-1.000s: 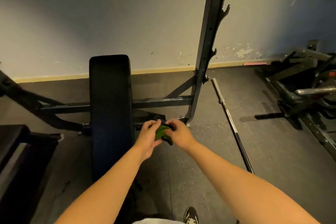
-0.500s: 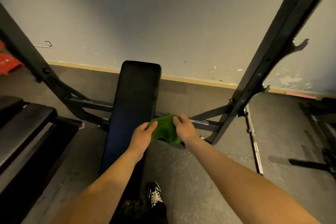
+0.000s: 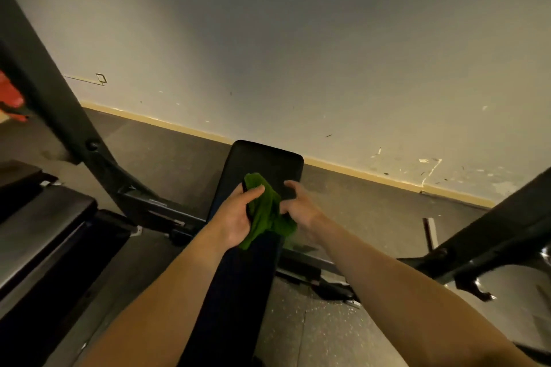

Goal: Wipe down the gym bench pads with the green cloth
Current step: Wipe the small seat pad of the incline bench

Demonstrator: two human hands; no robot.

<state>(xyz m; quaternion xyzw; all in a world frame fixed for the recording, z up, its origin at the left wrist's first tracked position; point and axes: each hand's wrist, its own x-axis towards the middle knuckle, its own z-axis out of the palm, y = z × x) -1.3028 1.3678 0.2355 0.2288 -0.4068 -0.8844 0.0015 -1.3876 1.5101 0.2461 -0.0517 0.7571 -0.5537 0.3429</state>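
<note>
Green cloth hangs bunched over the far half of the black pad, seemingly not yet pressed to it; your left hand grips its left side under the thumb; your right hand, fingers curled, seems to pinch the other side. Spread it flat; lay a palm on top; start at the far end; draw long overlapping strokes toward yourself, covering both side edges.

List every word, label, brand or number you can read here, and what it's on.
No text can be read anywhere.
Cloth: plain green, no label showing.
Bench pad: plain black, no brand visible.
Square mark on the wall: too small to read.
Red thing at left edge: blurred, nothing legible.
</note>
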